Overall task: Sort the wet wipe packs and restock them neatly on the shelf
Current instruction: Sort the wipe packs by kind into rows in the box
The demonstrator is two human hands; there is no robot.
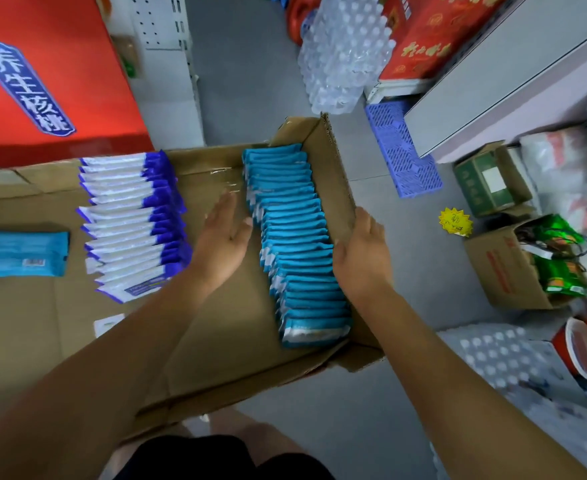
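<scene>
The row of teal wipe packs (pixel 295 237) stands on edge in the cardboard box (pixel 216 341), its long axis running away from the person along the box's right wall. The left grip (pixel 224 233) is released, palm facing the row. The right grip (pixel 363 254) rests on that wall; whether it grasps it I cannot tell. White-and-blue packs (pixel 132 223) line up left of the row, and grey floor (pixel 250 81) lies beyond.

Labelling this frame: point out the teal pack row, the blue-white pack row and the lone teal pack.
teal pack row (pixel 295 244), head view, top edges mid-row.
blue-white pack row (pixel 129 223), head view, white faces mid-row.
lone teal pack (pixel 20 253), head view, face centre.
</scene>
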